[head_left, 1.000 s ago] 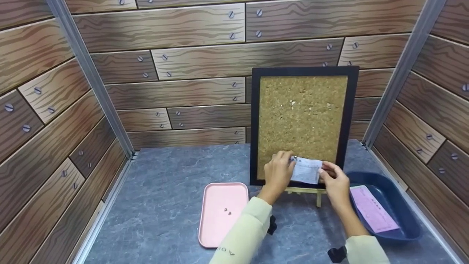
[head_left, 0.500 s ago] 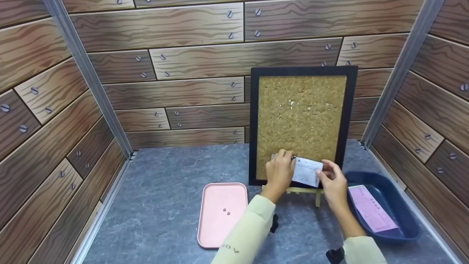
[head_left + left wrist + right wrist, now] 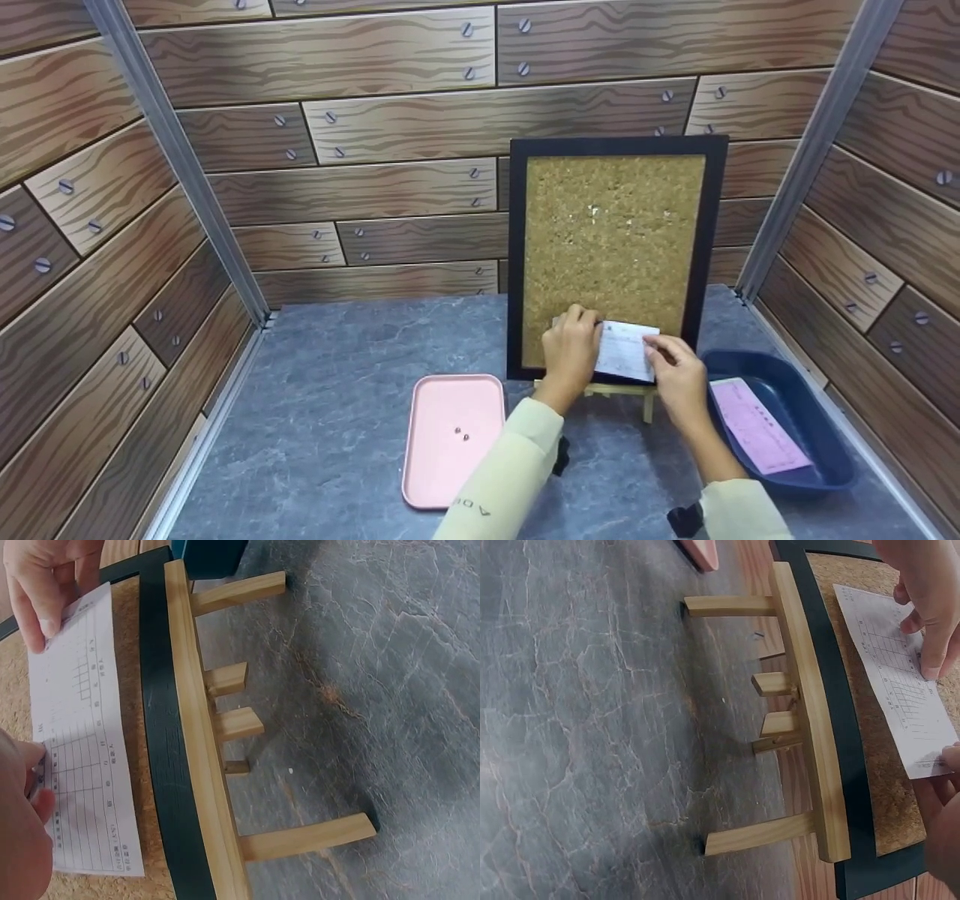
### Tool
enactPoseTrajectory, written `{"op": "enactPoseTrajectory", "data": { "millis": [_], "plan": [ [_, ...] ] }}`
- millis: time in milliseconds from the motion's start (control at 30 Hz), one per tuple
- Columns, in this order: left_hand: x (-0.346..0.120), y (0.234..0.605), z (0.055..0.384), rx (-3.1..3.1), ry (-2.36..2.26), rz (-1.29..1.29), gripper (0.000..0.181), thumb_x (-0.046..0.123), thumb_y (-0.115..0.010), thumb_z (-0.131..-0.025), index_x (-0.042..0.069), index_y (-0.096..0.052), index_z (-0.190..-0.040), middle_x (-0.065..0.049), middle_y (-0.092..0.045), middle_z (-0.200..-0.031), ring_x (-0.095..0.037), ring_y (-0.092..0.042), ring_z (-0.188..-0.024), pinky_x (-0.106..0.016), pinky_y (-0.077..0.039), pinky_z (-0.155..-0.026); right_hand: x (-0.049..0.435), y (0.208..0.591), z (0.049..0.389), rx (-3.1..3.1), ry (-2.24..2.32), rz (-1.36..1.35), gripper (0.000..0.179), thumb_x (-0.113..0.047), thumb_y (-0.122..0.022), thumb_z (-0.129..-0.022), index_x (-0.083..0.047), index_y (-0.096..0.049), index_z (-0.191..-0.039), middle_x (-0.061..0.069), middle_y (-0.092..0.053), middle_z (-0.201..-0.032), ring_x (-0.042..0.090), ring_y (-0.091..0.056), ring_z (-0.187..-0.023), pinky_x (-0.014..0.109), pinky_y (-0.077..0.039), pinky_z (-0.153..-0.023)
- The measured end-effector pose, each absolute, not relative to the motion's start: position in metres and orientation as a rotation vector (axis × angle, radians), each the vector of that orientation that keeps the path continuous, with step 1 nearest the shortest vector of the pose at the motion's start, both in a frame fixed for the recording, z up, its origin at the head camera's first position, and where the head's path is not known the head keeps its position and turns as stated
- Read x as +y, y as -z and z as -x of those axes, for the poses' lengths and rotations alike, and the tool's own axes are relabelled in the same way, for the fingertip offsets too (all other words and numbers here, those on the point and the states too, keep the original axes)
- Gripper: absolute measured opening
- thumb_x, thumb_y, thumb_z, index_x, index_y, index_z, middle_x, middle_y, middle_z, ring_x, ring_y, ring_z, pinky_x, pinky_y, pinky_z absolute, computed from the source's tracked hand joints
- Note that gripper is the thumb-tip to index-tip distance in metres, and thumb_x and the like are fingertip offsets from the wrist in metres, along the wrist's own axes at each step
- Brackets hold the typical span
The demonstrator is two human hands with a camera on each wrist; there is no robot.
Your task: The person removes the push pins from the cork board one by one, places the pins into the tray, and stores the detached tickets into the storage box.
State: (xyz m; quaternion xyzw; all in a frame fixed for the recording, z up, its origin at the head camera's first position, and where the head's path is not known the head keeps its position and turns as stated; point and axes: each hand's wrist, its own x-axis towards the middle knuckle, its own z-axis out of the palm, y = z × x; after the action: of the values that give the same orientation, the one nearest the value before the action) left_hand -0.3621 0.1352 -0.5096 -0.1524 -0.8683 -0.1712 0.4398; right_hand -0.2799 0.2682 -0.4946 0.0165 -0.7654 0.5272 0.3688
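A white printed paper slip [image 3: 627, 352] with ruled lines lies against the lower part of a black-framed cork board [image 3: 611, 247]. My left hand [image 3: 571, 349] is at the slip's upper edge, covering its middle, fingers curled; a small dark pin-like thing [image 3: 599, 323] shows at its fingertips, mostly hidden. With thumb and fingers, my right hand [image 3: 679, 375] pinches the slip's right end. In the left wrist view the slip [image 3: 82, 720] lies nearly flat over the cork. From the right wrist, the slip [image 3: 892, 675] also shows, with the left thumb at its upper edge.
A wooden easel [image 3: 199, 727] bears the board. To the left, a pink tray [image 3: 420, 450] holds two small metal pins [image 3: 461, 433]. At the right stands a dark blue bin [image 3: 836, 450] with a pink slip [image 3: 761, 427] in it. Plank-patterned walls surround the grey tabletop [image 3: 322, 420].
The slip's right end dipped a little, then rose slightly. My right fingers have shifted left over its end onto its face. My left hand stays at nearly the same spot.
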Motion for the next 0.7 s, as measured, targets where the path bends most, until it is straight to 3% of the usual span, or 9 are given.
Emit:
{"op": "enactPoseTrajectory", "data": {
  "millis": [467,700],
  "plan": [
    [0.137,0.5108,0.3613,-2.134,0.384,0.382,0.012,0.033,-0.078,-0.085,0.026,-0.074,-0.093,0.009,-0.066,-0.087,-0.01,-0.067,-0.072,-0.028,-0.053,-0.055,0.2685,0.492,0.2812,-1.953,-1.322,-0.068,0.019,0.018,-0.065,-0.084,0.015,-0.071,-0.102,0.03,-0.068,-0.1,0.007,-0.057,-0.081,0.007,-0.042,-0.072],
    [0.1378,0.5113,0.3608,-2.096,0.389,0.398,0.004,0.03,-0.074,-0.088,0.026,-0.073,-0.087,0.01,-0.066,-0.082,-0.009,-0.068,-0.073,-0.028,-0.052,-0.052,0.2681,0.4921,0.2814,-1.956,-1.337,-0.062,0.02,0.018,-0.064,-0.084,0.015,-0.071,-0.103,0.03,-0.068,-0.101,0.006,-0.057,-0.08,0.007,-0.042,-0.072]
  ]
}}
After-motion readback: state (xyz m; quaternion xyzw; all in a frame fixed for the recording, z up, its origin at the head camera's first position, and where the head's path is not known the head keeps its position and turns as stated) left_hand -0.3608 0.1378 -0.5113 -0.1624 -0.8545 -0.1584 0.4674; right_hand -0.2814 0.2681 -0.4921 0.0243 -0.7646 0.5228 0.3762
